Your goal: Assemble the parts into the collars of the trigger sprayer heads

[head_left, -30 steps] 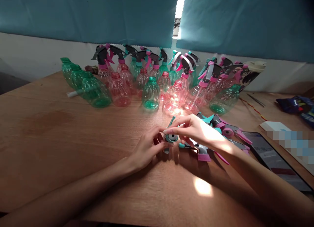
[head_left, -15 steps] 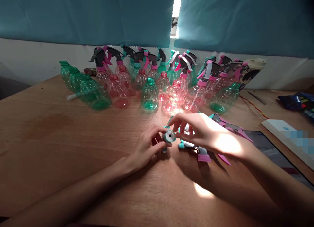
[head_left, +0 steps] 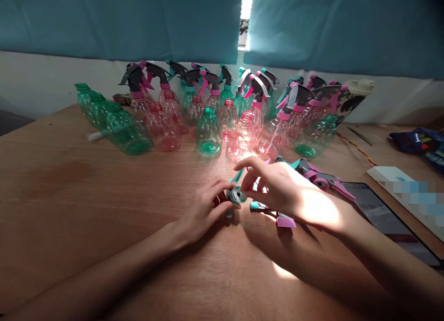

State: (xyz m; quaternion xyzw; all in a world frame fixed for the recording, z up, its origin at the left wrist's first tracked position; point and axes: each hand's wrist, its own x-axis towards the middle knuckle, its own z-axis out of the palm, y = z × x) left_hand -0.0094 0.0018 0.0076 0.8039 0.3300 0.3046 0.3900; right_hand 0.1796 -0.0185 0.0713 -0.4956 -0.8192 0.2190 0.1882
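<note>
My left hand (head_left: 204,207) grips a teal and grey trigger spray head (head_left: 237,194), thumb and fingers around its collar. The collar's round opening faces me, showing a white disc with a dark hole. My right hand (head_left: 268,180) is at the collar's right rim, thumb and a curled finger pressed together there; whether they pinch a small part is hidden. Its index finger arches above. Under and behind the right hand lie more loose spray heads (head_left: 286,221), with pink, teal and grey parts, partly covered by the hand.
Several clear green bottles (head_left: 209,133) and pink bottles (head_left: 164,131) stand across the back, many with spray heads fitted. A phone or tablet (head_left: 385,219) and a white box (head_left: 398,184) lie at the right. A patterned cup (head_left: 350,99) leans behind the bottles.
The spray head's collar has tilted slightly, and the right hand's fingers have closed in at its rim. The whole view has shifted a little.
</note>
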